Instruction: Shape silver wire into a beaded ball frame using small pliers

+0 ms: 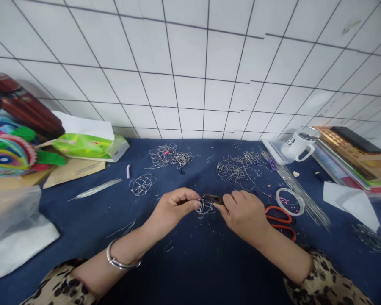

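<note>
At the centre of the frame both hands meet over a small wire form point(205, 207), a loose cage of thin silvery strands held just above the dark blue cloth of the desk point(190, 271). The left hand point(174, 206) is curled, thumb and forefinger pinched on the form's left edge. The right hand point(243, 212) is closed around a dark tool – probably small pliers point(213, 198), though only the tip shows – whose nose touches the top of the wire.

The work in hand looks like shaping or fastening one strand while the pinch steadies the rest. Wire this fine calls for a firm left-hand hold and a small, exact bite from the tool.

Just right of the right hand lie orange-handled scissors point(277, 217) and a clear tape ring point(290, 201). Further up the frame sit two wire tangles point(169, 156) point(238, 166), with a finished-looking wire ball point(142, 185) to the left – and a white mug point(296, 146) at upper right.
</note>
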Available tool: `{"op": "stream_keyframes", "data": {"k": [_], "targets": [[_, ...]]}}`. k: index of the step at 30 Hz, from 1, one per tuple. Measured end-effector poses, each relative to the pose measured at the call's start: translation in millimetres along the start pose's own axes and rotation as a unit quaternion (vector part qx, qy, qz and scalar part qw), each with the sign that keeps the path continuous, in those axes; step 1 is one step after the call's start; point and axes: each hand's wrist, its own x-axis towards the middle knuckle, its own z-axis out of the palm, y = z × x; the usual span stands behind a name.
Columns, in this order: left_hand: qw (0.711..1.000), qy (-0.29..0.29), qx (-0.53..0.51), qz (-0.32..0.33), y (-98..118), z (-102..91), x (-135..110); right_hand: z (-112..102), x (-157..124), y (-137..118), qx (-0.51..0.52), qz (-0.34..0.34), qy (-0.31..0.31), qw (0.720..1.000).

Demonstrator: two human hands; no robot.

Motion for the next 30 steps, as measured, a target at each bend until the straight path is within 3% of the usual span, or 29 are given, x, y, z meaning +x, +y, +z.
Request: {"op": "stream_keyframes", "data": {"k": [12, 30], "targets": [[0.999, -0.007, 0.036, 0.008, 1.5, -0.9, -0.5, -3.2, 1.9, -1.3, 0.049, 0.013, -0.019, 0.999], [0.969, -0.019, 0.220, 0.113, 8.4, 0.7, -1.6, -9.2, 4.7, 0.2, 0.170, 0.067, -0.182, 0.966]]}}
